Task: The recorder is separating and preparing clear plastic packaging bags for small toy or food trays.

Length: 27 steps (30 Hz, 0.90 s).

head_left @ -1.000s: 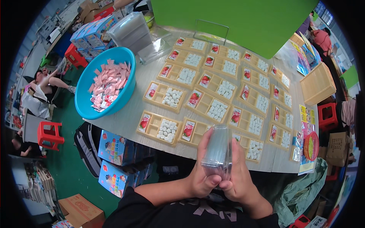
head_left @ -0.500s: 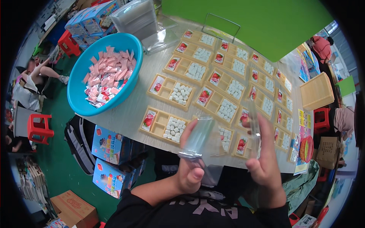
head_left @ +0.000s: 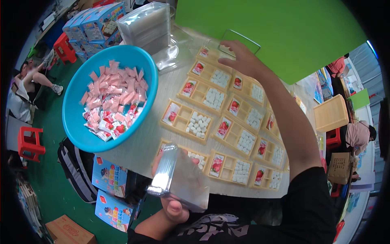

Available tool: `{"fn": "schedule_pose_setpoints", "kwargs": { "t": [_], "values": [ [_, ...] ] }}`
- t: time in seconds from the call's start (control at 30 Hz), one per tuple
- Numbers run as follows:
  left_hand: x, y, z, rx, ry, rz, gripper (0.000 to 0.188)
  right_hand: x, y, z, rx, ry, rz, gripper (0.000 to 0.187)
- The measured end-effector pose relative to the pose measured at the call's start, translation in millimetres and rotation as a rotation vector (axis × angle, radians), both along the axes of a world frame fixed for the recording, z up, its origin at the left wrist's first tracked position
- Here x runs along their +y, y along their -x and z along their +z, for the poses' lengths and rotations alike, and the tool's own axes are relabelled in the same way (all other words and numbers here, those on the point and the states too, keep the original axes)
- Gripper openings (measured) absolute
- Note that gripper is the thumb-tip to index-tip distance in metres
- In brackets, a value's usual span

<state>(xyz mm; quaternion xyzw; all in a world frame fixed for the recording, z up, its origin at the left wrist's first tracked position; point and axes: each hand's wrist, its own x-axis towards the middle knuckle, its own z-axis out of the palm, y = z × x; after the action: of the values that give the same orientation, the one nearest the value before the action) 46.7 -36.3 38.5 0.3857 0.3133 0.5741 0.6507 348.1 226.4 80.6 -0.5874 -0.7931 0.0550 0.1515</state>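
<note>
L hand (head_left: pixel 172 203) grips clear lid stack (head_left: pixel 168 171) | R hand (head_left: pixel 239 59) over far trays (head_left: pixel 211 75)

Pink-and-red sachets (head_left: pixel 111 103) heaped in blue bowl (head_left: pixel 79 134), left of frame. Small red-pictured sachets (head_left: pixel 172 114) in tan trays (head_left: pixel 187 121) across centre. Blue printed boxes upper left (head_left: pixel 95 20) and lower left (head_left: pixel 109 175). Brown cartons lower left (head_left: pixel 65 232) and right (head_left: pixel 339 168).

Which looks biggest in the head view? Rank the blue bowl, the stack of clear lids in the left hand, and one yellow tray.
1. Blue bowl, clearly largest.
2. Stack of clear lids in the left hand; it sits close to the camera, so its rank over the tray is unsure.
3. Yellow tray.
</note>
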Motion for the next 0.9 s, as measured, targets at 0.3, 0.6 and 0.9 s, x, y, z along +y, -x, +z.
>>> {"fn": "schedule_pose_setpoints", "kwargs": {
  "t": [0.3, 0.6, 0.9],
  "values": [
    [9.8, 17.9, -2.7, 0.008, 0.088, -0.009, 0.120, 54.8, -13.5, -54.0, -0.162, 0.058, 0.010, 0.063],
    [12.7, 6.3, -6.9, 0.002, 0.068, -0.050, 0.120, 53.7, -14.6, -49.6, -0.080, 0.109, 0.029, 0.064],
    [10.3, 1.0, -7.7, -0.010, 0.097, -0.079, 0.121, 51.0, -14.9, -33.7, 0.213, 0.236, -0.097, 0.071]
  ]
}}
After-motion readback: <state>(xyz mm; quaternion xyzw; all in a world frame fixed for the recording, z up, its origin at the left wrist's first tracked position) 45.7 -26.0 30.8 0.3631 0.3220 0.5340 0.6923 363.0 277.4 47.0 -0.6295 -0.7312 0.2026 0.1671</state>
